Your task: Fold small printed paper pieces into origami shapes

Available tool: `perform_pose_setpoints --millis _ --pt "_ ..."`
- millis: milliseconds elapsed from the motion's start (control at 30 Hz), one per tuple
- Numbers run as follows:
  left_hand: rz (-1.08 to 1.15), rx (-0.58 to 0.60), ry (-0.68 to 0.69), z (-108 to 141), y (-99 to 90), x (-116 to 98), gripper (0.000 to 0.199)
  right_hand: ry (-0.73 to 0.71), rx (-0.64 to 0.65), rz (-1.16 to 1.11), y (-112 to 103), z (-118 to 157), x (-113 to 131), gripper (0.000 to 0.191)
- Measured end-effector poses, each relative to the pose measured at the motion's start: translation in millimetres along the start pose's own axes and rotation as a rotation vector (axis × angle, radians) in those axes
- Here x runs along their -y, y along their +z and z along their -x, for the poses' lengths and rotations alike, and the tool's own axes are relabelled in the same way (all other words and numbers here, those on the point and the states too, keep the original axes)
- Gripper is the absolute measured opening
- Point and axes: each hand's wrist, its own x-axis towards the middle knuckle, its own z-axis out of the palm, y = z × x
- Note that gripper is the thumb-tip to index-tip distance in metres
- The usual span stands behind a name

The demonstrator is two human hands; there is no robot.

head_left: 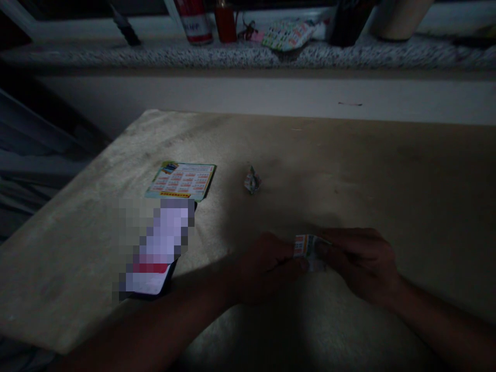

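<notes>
Between my two hands is a small folded piece of printed paper (310,252), with red, white and green print. My left hand (269,268) pinches its left side between thumb and fingers. On the right, my right hand (358,263) grips the other edge, its thumb pressed on the paper. Beyond my hands a small crumpled or folded paper piece (252,181) sits on the table. A printed sheet or stack of sheets (182,181) lies flat to the left. Nearer to me, just below it, rests a phone (158,248) with a lit, blurred screen.
The beige table (96,206) ends at a white wall (232,95). Above it, a speckled sill (155,56) holds a red and white can (197,23), a red bottle (226,23), a printed paper (289,35) and dark and pale containers. Dark fabric hangs at the left.
</notes>
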Motion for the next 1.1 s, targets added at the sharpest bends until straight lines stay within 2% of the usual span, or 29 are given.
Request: perform_pose_setpoints --millis 167,300,400,533,633,767,933,1100 --pt "-0.038 -0.003 0.026 -0.5 -0.5 -1.5 0.034 0.052 0.031 -0.084 0.0 -2.6 2.6 0.032" --pt "-0.058 -0.022 0.03 0.0 -1.0 1.1 0.034 0.006 0.032 -0.066 -0.2 -4.7 1.2 0.024" --pt "-0.096 0.006 0.048 0.7 0.0 0.8 0.032 -0.045 0.009 -0.023 0.2 -5.2 0.7 0.024" --pt "-0.171 0.037 0.078 1.0 1.6 -1.9 0.033 -0.006 0.025 -0.037 0.8 -4.7 0.4 0.035" --pt "-0.188 0.041 0.064 0.8 0.9 -3.8 0.032 0.014 0.05 -0.075 0.6 -3.8 -0.2 0.031" --pt "-0.201 0.077 0.051 0.4 -0.9 -3.5 0.031 -0.028 0.025 -0.054 1.2 -4.5 0.2 0.027" --pt "-0.183 0.061 0.077 0.5 0.0 -1.6 0.033 0.029 0.054 -0.071 1.6 -6.0 -0.9 0.035" --pt "-0.131 0.018 0.051 0.9 -1.1 -0.2 0.031 0.095 0.066 -0.178 2.9 -3.2 -4.8 0.025"
